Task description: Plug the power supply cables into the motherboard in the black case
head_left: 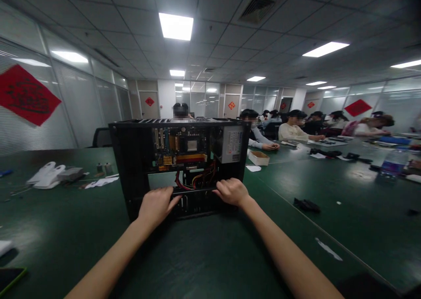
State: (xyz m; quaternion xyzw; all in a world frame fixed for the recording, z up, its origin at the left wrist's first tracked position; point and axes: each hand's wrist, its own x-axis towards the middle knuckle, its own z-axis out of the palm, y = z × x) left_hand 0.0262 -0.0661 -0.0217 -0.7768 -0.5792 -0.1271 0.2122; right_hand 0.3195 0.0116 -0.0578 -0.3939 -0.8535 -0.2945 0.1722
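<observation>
A black computer case [133, 163] stands on the green table with its open side facing me. Inside show a motherboard [164, 143], a silver power supply [230, 143] at the upper right and red and yellow cables [197, 180] below the board. My left hand [157, 204] is closed round the left part of a dark horizontal bar across the case's lower opening, thumb pointing right. On the bar's right part my right hand [233, 191] is closed too, fingers curled over it. The fingertips on the far side are hidden.
The green table [197, 259] extends around the case. White plastic pieces [49, 175] and a grey block [70, 174] lie left. To the right are a small white box [258, 158], a black item [306, 205] and a water bottle [394, 163]. Several people sit farther back.
</observation>
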